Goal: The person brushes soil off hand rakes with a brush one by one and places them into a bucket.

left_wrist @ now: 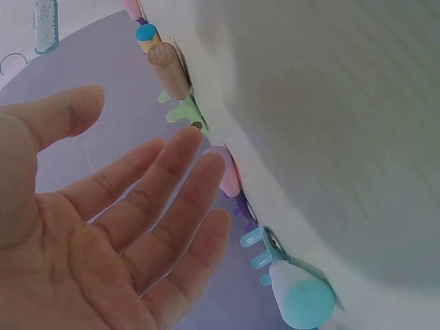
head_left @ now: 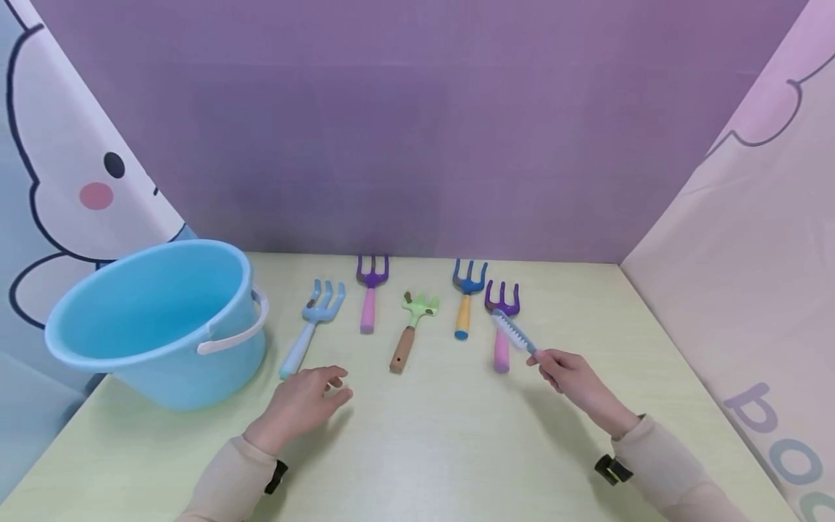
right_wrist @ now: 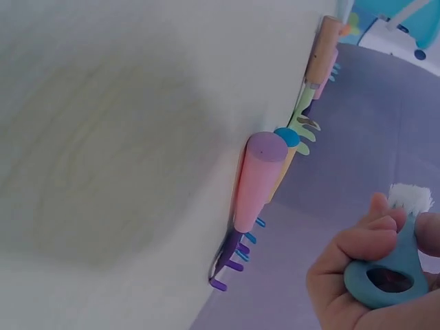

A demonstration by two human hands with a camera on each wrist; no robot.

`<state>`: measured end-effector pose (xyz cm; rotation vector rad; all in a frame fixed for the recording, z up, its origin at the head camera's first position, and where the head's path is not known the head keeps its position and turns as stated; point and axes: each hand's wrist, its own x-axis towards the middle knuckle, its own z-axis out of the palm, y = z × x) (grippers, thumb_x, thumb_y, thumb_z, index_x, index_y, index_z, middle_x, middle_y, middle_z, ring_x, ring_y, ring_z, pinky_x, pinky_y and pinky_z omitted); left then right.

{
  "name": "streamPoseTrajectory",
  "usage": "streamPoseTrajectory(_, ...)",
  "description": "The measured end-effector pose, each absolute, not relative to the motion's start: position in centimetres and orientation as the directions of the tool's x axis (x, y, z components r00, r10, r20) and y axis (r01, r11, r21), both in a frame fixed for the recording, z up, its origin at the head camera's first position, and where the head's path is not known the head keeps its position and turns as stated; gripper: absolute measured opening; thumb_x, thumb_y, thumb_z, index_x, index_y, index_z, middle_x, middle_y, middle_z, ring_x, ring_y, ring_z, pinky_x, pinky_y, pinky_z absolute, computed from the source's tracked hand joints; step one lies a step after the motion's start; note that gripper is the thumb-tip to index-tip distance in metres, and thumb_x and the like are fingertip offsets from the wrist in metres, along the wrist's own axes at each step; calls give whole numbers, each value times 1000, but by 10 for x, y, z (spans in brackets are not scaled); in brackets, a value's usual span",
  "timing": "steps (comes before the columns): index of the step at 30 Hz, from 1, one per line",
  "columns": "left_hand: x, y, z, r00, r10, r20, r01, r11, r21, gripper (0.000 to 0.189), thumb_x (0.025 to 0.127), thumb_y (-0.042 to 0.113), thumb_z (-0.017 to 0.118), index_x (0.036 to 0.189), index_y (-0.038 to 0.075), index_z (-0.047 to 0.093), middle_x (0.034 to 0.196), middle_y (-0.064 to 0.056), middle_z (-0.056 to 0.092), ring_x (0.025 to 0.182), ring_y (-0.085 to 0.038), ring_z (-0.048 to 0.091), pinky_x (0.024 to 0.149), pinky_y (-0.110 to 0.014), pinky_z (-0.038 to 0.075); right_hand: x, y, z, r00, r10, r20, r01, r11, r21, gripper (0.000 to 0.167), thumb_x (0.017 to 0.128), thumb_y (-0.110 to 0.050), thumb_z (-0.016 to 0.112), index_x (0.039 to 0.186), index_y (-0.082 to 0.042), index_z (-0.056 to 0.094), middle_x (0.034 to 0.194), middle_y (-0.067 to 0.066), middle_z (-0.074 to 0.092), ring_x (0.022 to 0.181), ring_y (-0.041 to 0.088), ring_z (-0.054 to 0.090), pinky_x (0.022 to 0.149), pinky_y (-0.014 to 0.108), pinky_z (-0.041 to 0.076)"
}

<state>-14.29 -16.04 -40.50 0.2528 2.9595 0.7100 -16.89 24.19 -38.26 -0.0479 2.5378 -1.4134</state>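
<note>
My right hand (head_left: 574,380) grips a small blue-handled brush (head_left: 517,333) with white bristles. The bristles hang over a purple rake with a pink handle (head_left: 501,351), and in the right wrist view the ringed end of the brush (right_wrist: 385,283) shows in the palm. My left hand (head_left: 301,402) holds nothing; its fingers are spread and slightly bent above the table. Nearest to it lies a light blue hand rake (head_left: 301,348). A green rake with a brown handle (head_left: 403,348) lies in the middle, with brown smudges on its tines.
On the left stands a large blue bucket (head_left: 215,377) with a white handle. Farther back lie another purple rake with a pink handle (head_left: 368,308) and a blue rake with a yellow handle (head_left: 463,315). A purple partition (head_left: 430,145) rises behind the table.
</note>
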Motion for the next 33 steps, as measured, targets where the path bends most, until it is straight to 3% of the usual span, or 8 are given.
streamPoseTrajectory(10,-143,-165,-403,-985,170,-26,140,880,453,34,86,30,61,114,11,62,99,-1,68,87,-20,64,68,-37,49,-163,237,-380,-988,-144,-55,-53,652,-756,40,96,-32,43,113,2,59,86,13,54,73,17,43,63,28,37)
streamPoseTrajectory(18,-149,-171,-401,-986,169,0,151,885,441,35,86,30,61,113,9,63,99,-4,68,87,-23,64,70,-40,49,-163,234,-382,-992,-124,2,-88,694,-714,39,95,-33,46,109,1,60,70,3,45,58,11,37,51,24,34)
streamPoseTrajectory(33,-177,-192,-399,-975,136,173,194,903,383,44,82,23,66,115,-5,58,114,-26,57,101,-42,55,87,-52,44,-161,229,-382,-989,-147,20,-117,694,-711,38,95,-31,47,108,2,60,68,2,44,55,9,36,48,23,32)
